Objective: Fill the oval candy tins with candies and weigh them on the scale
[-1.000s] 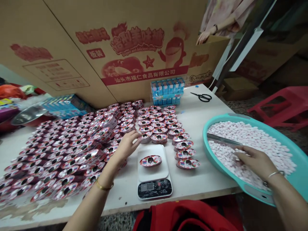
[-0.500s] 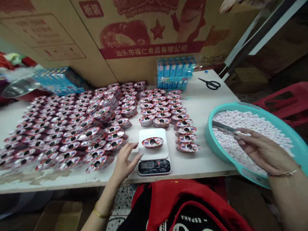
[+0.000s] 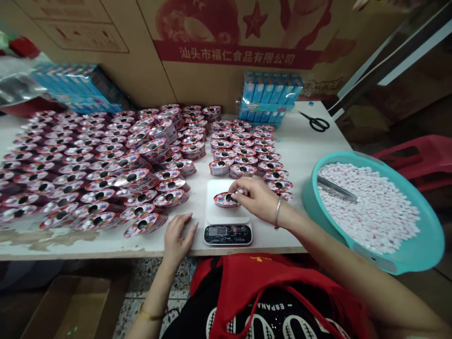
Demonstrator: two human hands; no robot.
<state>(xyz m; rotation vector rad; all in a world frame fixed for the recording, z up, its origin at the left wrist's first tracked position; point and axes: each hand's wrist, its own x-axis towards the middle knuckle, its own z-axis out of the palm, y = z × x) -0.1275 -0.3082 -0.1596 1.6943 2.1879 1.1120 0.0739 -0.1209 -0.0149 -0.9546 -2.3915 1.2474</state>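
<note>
A small digital scale (image 3: pixel 227 221) stands at the table's near edge with one red-and-pink oval container (image 3: pixel 221 199) on its white platform. My right hand (image 3: pixel 253 196) is over that container, fingers pinched at its top hole; what they hold is too small to see clearly. My left hand (image 3: pixel 179 235) lies flat on the table just left of the scale, fingers stretched out, next to the nearest oval container (image 3: pixel 145 225). A teal basin (image 3: pixel 423 254) of pink and white candies (image 3: pixel 374 207) sits at the right, with a metal scoop (image 3: pixel 335 187) lying in it.
Several rows of the same oval containers (image 3: pixel 99 165) cover the table's left and middle. Blue packaged boxes (image 3: pixel 270 94) stand at the back, black scissors (image 3: pixel 318 123) beside them. Printed cardboard cartons (image 3: pixel 226 52) wall the far side. A red plastic stool (image 3: pixel 423 155) is at the right.
My right hand left the basin and moved left to the container on the scale. My left hand drew back from the containers and settled flat beside the scale.
</note>
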